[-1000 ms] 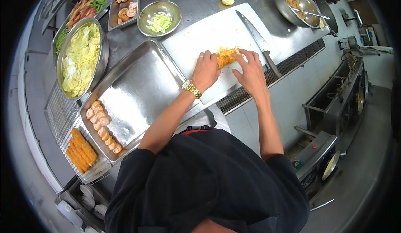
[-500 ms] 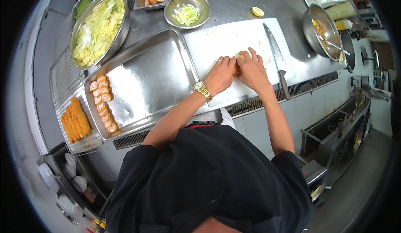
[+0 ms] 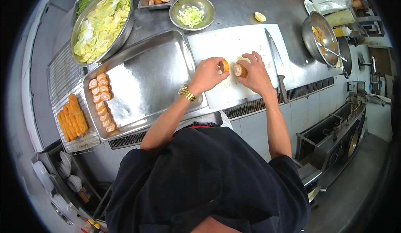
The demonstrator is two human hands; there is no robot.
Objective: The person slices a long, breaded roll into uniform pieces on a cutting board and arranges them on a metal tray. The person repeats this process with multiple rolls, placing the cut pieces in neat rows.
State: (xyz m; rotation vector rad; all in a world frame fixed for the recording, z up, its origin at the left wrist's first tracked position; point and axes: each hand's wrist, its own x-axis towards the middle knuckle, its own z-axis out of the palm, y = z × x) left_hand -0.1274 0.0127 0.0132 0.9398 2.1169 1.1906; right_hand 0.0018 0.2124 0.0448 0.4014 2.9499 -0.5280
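Observation:
Over the white cutting board (image 3: 213,43), my left hand (image 3: 204,75) pinches a browned slice of a meat roll (image 3: 225,66) between thumb and fingers. A longer piece of meat roll (image 3: 239,70) is gripped by my right hand (image 3: 257,76), its pale cut face turned to the left. A small gap parts the two pieces. To the right of my right hand, a large knife (image 3: 275,55) lies on the board, its dark handle over the near edge. Left of the board is a steel tray (image 3: 150,78) with overlapping roll slices (image 3: 101,94) along its left side.
Whole breaded rolls (image 3: 72,118) rest on a wire rack (image 3: 58,78) at far left. Behind the tray stand a bowl of chopped cabbage (image 3: 102,28) and a bowl of sliced greens (image 3: 191,15). A lemon piece (image 3: 260,17) and a bowl with a spoon (image 3: 319,34) are at back right.
My hands, close together on one roll before, have moved apart. A slice is now separate in my left hand, the longer piece in my right. The knife has stayed on the board.

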